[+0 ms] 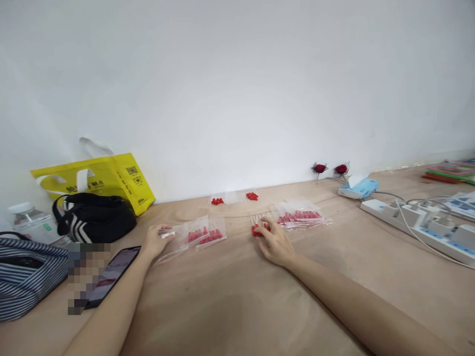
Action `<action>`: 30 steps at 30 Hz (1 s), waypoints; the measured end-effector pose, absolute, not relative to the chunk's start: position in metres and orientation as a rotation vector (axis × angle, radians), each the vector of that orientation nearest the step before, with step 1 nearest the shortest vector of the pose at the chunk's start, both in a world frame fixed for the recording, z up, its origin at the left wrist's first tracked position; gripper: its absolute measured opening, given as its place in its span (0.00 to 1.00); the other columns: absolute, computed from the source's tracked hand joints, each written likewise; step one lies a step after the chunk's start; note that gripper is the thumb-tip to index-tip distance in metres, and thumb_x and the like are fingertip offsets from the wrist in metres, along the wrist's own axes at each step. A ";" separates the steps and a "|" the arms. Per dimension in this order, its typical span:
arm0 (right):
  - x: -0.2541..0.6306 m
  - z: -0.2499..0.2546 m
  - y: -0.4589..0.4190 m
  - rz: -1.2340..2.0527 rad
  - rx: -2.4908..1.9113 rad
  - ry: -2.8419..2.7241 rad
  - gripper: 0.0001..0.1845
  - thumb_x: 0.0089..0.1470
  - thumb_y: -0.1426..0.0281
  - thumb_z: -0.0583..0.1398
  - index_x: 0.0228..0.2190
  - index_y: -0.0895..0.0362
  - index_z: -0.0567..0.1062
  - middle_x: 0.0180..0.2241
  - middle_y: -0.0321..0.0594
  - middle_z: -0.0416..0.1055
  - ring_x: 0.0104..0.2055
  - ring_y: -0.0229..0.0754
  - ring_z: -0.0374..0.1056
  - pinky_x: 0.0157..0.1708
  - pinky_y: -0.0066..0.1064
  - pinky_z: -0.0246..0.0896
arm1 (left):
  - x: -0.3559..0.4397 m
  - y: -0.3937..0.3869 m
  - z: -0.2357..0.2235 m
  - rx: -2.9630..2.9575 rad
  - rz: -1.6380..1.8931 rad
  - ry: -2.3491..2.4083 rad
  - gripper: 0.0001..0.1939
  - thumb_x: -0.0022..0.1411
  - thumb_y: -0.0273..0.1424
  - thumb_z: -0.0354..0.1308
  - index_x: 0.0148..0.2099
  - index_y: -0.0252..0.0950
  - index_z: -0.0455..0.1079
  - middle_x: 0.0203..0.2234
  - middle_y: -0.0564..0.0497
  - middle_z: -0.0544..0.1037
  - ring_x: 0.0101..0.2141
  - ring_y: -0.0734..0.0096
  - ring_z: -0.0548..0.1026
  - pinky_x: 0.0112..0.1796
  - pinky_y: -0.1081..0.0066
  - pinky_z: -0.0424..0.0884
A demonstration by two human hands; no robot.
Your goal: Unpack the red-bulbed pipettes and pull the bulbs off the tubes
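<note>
My left hand (156,241) has its fingers curled at the edge of a clear plastic bag (179,238), which lies among other clear bags holding small red pieces (211,236). My right hand (276,243) is closed over several thin white sticks with red tips (255,229), its fingertips pressed to the red ends. Just right of that hand lie more clear bags (297,205) with red pieces (306,214) inside. Farther back, near the wall, are two small groups of red pieces, one on the left (217,201) and one on the right (252,196).
On the left are a phone (115,274), a striped bag (31,277), a black bag (100,217), a plastic bottle (31,217) and a yellow bag (111,180). To the right stand a power strip (419,230) with cables, a blue tissue pack (359,189) and dark red flowers (340,169).
</note>
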State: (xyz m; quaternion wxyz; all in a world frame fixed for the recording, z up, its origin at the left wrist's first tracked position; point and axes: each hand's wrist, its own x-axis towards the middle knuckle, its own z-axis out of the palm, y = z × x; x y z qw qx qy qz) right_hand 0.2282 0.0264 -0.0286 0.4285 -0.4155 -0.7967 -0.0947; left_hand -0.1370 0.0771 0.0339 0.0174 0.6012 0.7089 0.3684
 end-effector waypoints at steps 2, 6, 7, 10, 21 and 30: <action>0.227 -0.028 0.027 -0.240 -1.022 -2.003 0.12 0.47 0.75 0.53 0.37 0.58 0.69 0.46 0.49 0.57 0.41 0.43 0.59 0.41 0.34 0.59 | -0.137 0.079 0.028 1.950 1.037 2.309 0.11 0.39 0.29 0.61 0.30 0.34 0.69 0.36 0.44 0.70 0.42 0.54 0.68 0.44 0.59 0.63; 0.227 -0.029 0.026 -0.260 -0.998 -2.003 0.11 0.47 0.75 0.53 0.35 0.58 0.69 0.46 0.48 0.57 0.41 0.43 0.59 0.41 0.35 0.59 | -0.113 0.068 0.027 2.247 1.055 2.413 0.10 0.47 0.34 0.57 0.33 0.36 0.71 0.42 0.43 0.67 0.48 0.49 0.61 0.46 0.53 0.58; 0.227 -0.029 0.026 -0.261 -0.985 -2.005 0.11 0.47 0.75 0.53 0.35 0.58 0.69 0.46 0.48 0.57 0.41 0.43 0.59 0.40 0.35 0.60 | -0.105 0.064 0.028 2.424 1.006 2.290 0.10 0.50 0.36 0.55 0.33 0.37 0.71 0.41 0.45 0.68 0.46 0.53 0.63 0.46 0.56 0.60; 0.228 -0.030 0.025 -0.266 -0.947 -2.021 0.11 0.46 0.77 0.53 0.35 0.58 0.68 0.46 0.49 0.56 0.42 0.44 0.59 0.40 0.35 0.60 | -0.083 0.052 0.031 2.865 0.646 1.772 0.10 0.52 0.37 0.51 0.31 0.38 0.70 0.36 0.48 0.70 0.40 0.62 0.68 0.43 0.64 0.63; 0.230 -0.032 0.025 -0.239 -0.937 -2.073 0.13 0.43 0.78 0.54 0.35 0.58 0.68 0.46 0.48 0.56 0.43 0.45 0.58 0.41 0.36 0.58 | -0.067 0.053 0.017 2.904 0.134 2.087 0.12 0.57 0.24 0.44 0.38 0.34 0.68 0.33 0.44 0.75 0.37 0.62 0.72 0.39 0.68 0.64; 0.231 -0.031 0.027 -0.181 -0.904 -2.153 0.09 0.43 0.79 0.53 0.30 0.58 0.69 0.38 0.45 0.62 0.39 0.42 0.58 0.37 0.33 0.56 | -0.017 0.065 0.038 2.754 0.778 2.356 0.12 0.62 0.29 0.41 0.39 0.33 0.65 0.29 0.45 0.74 0.30 0.64 0.73 0.29 0.71 0.63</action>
